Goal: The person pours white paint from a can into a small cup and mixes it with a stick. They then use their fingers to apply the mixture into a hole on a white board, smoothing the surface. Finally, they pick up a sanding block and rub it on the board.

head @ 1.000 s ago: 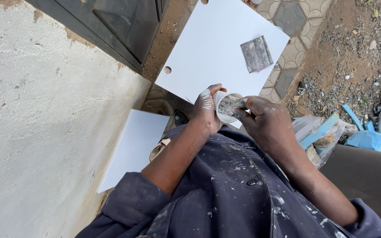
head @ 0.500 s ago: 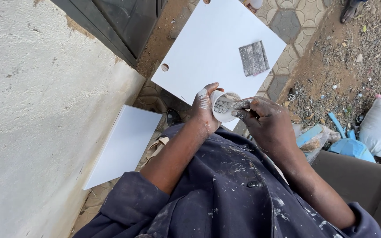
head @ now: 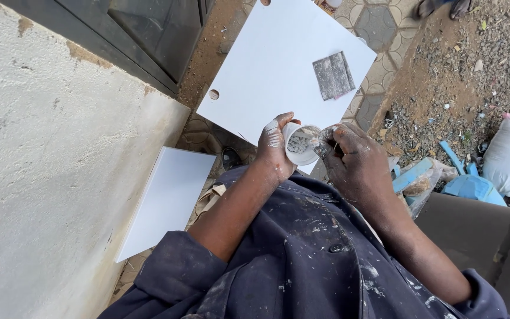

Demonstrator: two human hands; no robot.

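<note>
1. Compared with a second ago, the right hand (head: 355, 162) has drawn its fingertips up to the rim of the cup (head: 300, 143); the scooping looks about complete.
2. The left hand (head: 274, 147) grips the cup from the side, above the white board (head: 267, 71).
3. The right hand pinches grey paste.
4. The cup is small, white, smeared grey inside.

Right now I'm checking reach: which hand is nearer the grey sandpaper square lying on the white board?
Right. The right hand sits below the grey sandpaper square, fingertips at the small white cup; the left hand holds that cup, further left.
</note>
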